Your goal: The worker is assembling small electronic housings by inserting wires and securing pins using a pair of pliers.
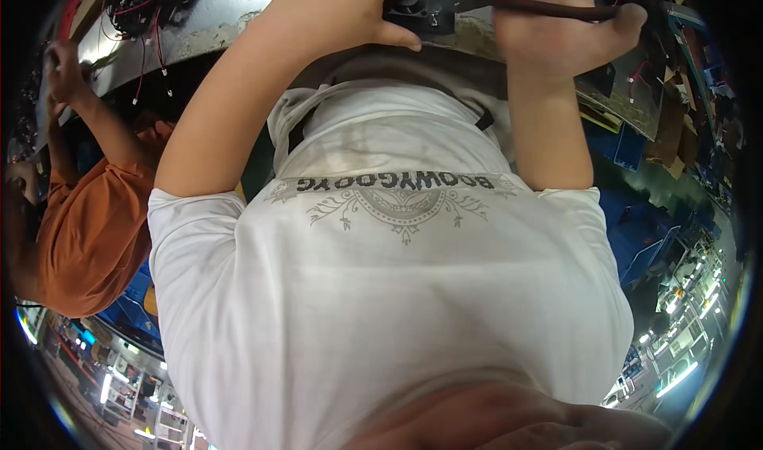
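Note:
At the top of the head view, my left hand (367, 11) is closed around a small black cooling fan (412, 3), its thumb along the near side. My right hand (544, 43) grips a hand tool with long dark handles (560, 8), which looks like pliers. The tool's narrow front end points left and reaches the fan's right side. Whether its jaws touch the fan is too small to tell. Both hands are over the near edge of a metal-topped workbench (214, 38), and the upper frame edge cuts off some fingers.
Several black fans with red wires (141, 9) lie on the bench at upper left, their connectors hanging over the edge. More thin red wires (636, 77) lie at the right. A co-worker in an orange shirt (99, 227) is close on my left. Blue bins (636, 243) and cardboard (675, 136) stand to the right.

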`<state>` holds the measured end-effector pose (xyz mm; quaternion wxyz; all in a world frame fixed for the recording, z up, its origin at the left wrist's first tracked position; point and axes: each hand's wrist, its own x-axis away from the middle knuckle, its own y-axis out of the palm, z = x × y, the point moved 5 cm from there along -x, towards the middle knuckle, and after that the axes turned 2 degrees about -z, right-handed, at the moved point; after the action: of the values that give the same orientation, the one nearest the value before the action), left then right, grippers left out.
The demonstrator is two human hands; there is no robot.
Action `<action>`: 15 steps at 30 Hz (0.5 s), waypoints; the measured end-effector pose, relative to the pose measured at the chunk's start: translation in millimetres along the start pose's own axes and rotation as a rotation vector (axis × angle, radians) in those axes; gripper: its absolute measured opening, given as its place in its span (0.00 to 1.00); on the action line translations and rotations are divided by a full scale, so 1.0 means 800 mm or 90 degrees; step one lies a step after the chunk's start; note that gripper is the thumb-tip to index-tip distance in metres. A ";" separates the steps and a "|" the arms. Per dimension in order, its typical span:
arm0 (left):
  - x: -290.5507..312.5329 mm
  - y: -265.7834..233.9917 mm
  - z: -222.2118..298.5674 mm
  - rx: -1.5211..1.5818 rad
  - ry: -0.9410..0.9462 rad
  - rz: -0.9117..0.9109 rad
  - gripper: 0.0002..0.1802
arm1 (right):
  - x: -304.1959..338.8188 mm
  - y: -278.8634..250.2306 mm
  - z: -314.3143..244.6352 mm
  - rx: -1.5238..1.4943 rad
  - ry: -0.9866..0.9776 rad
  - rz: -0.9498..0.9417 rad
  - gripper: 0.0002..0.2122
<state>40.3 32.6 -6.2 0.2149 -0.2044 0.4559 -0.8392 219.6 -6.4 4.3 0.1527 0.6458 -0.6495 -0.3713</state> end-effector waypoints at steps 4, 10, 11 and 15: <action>0.006 -0.006 0.004 -0.016 -0.024 0.023 0.34 | 0.005 -0.002 0.021 -0.045 0.009 0.037 0.47; 0.000 0.003 0.001 0.014 -0.015 0.056 0.31 | 0.014 -0.012 0.013 -0.081 -0.028 -0.173 0.39; 0.001 0.003 0.000 0.013 -0.011 0.053 0.31 | 0.022 -0.005 0.012 -0.034 -0.057 -0.283 0.37; 0.003 0.003 -0.008 0.057 -0.010 0.063 0.30 | 0.070 0.013 0.034 0.204 -0.289 -0.462 0.44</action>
<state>35.1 34.9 -11.1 0.2690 -0.1783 0.4254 -0.8455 187.0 -53.3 -22.4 -0.2354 0.7491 -0.4476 -0.4278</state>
